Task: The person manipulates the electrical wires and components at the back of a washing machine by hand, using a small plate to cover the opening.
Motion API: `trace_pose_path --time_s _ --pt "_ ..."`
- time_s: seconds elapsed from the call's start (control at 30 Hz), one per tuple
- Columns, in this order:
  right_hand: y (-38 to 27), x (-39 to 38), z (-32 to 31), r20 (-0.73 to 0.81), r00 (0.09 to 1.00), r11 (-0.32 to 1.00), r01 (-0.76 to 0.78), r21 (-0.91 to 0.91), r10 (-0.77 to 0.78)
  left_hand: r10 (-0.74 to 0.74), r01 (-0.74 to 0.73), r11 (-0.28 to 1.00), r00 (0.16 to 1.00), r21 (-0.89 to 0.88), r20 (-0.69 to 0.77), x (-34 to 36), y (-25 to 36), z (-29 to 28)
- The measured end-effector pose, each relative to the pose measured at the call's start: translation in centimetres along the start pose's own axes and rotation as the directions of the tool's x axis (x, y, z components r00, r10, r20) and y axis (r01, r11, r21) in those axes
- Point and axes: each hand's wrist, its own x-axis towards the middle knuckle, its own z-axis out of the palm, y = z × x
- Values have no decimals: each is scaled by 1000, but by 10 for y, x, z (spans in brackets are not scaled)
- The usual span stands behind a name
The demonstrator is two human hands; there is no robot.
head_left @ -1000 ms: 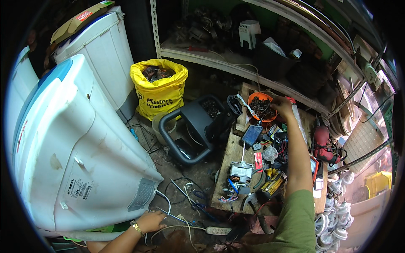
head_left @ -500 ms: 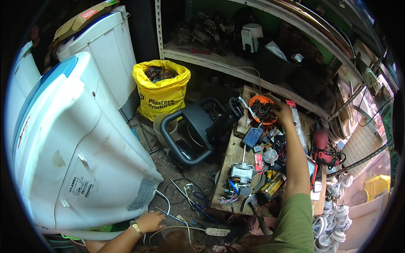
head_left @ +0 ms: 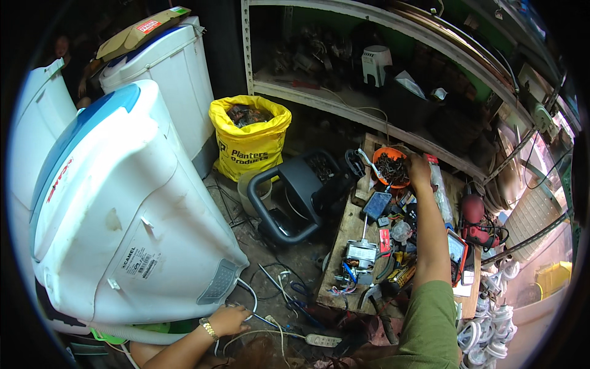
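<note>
My right hand is at the right rim of an orange bowl full of small dark screws. Its fingers are curled together, and what they hold, if anything, is hidden. Low in the view, my left hand, with a gold-coloured band at the wrist, lies palm down with fingers stretched beside the lower end of a big white plastic housing. A pale cable runs out of the housing close to those fingers. The bowl stands at the far end of a wooden bench.
On the bench lie a small motor, a blue box-shaped part and a yellow-black tool. A dark handled frame, a yellow sack and a power strip are on the floor. Metal shelving stands behind.
The whole view has shifted, so things sit a little further right and lower. My right hand's fingers have drawn slightly from the screws toward the bowl's rim. My left hand stays by the housing.
</note>
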Motion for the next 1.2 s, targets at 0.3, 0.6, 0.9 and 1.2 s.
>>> trace_pose_path --time_s 0.3,0.6,0.9,1.2 --pt "-17 11 -17 -83 920 824 -300 480 383 25 -22 998 999 56 -48 -2 1 1" --pt "-158 -49 -172 428 902 -517 -337 787 63 144 -123 987 960 103 -240 -13 13 -16" --pt "-283 -151 -171 487 868 -593 -444 672 -99 419 101 834 525 543 -741 -136 89 -149" --pt "-463 -419 57 960 170 -737 -673 -54 -225 -77 736 655 289 170 -954 -244 97 -279"
